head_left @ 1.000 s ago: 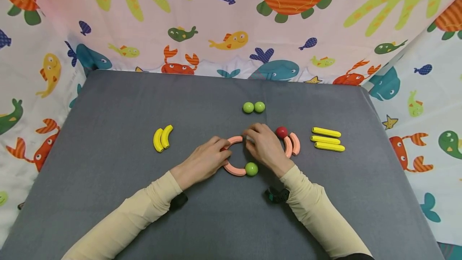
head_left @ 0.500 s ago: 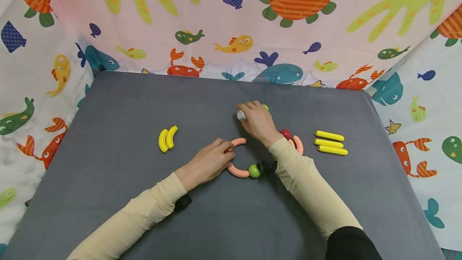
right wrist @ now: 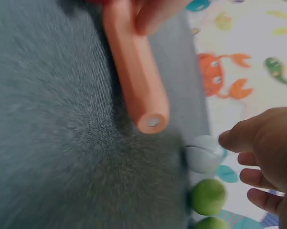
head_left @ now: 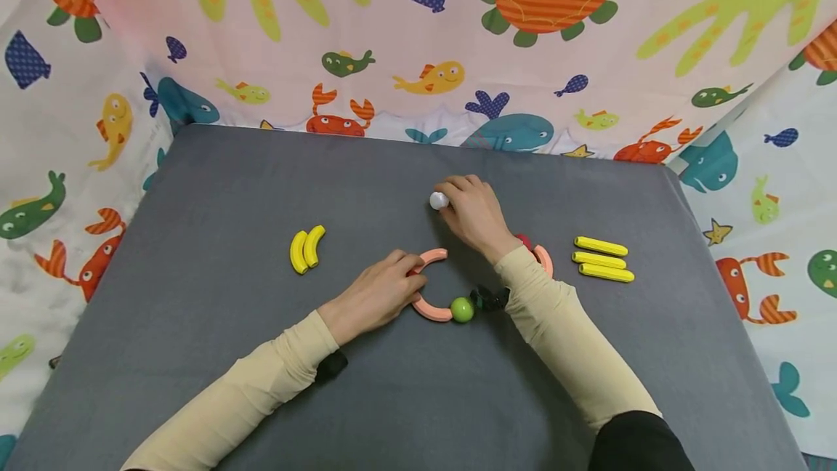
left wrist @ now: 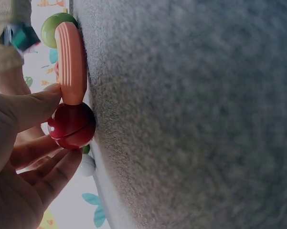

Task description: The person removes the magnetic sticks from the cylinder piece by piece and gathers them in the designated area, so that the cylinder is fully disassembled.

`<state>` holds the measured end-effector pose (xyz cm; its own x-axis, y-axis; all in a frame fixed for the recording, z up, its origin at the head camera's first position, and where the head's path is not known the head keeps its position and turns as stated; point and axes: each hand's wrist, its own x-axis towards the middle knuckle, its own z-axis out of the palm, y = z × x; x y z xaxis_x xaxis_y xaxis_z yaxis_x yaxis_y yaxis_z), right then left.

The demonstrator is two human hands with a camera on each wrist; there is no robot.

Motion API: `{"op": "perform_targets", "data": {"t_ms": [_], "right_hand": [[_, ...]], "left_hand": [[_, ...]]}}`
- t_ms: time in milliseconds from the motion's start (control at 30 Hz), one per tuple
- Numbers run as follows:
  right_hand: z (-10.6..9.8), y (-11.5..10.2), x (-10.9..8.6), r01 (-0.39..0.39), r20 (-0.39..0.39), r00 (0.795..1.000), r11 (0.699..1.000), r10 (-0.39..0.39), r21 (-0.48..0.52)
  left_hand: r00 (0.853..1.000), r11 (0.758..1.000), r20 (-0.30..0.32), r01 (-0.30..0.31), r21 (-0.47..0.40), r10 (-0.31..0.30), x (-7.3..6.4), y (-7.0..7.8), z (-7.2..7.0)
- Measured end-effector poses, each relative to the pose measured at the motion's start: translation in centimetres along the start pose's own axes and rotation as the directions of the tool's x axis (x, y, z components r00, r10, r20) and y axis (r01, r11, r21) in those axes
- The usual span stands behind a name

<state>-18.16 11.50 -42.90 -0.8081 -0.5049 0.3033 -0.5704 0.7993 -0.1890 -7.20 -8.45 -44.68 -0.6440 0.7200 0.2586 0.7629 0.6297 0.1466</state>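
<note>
My left hand [head_left: 378, 291] pinches a glossy red ball [left wrist: 72, 125] that joins two salmon-pink curved pieces. The upper curved piece [head_left: 434, 256] ends free; the lower curved piece [head_left: 433, 311] touches a green ball [head_left: 462, 310]. Together they form an open ring lying on the grey table. Farther back, my right hand [head_left: 475, 215] is beside a white ball [head_left: 439, 200], its thumb at the ball's edge and its fingers apart in the right wrist view. There, a green ball [right wrist: 208, 196] and another green ball [right wrist: 212, 223] sit beside the white one, hidden by my hand in the head view.
Two yellow curved pieces [head_left: 306, 249] lie on the left of the grey table [head_left: 366, 398]. Three yellow straight pieces [head_left: 603, 260] lie at right. A second red ball [head_left: 524, 240] and a pink curved piece [head_left: 544, 260] are partly behind my right forearm.
My right hand has moved from the ring's upper end back to the green balls, and the white ball has come into view beside it. The left hand keeps its hold.
</note>
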Motion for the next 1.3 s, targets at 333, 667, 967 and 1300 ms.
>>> {"op": "perform_targets", "data": {"t_ms": [333, 667, 967, 1300], "right_hand": [[-2.4, -1.4, -8.3, 0.104, 0.046, 0.992, 0.976, -0.115, 0.19], [-0.8, -3.0, -11.4, 0.3, 0.033, 0.946, 0.909, -0.323, 0.289], [0.0, -3.3, -11.8, 0.331, 0.017, 0.937, 0.902, -0.35, 0.278], [0.2, -3.4, -12.3, 0.326, 0.002, 0.94, 0.903, -0.34, 0.28]], "left_hand": [[0.996, 0.998, 0.061, 0.061, 0.02, -0.062, -0.1, -1.0, -1.3], [0.999, 0.998, -0.039, 0.018, 0.066, -0.015, -0.2, -0.6, -1.1], [0.995, 0.99, -0.078, -0.051, 0.13, 0.062, -0.1, 1.4, 0.3], [0.995, 0.992, -0.067, -0.06, 0.113, 0.067, 0.2, 1.7, 0.5]]}}
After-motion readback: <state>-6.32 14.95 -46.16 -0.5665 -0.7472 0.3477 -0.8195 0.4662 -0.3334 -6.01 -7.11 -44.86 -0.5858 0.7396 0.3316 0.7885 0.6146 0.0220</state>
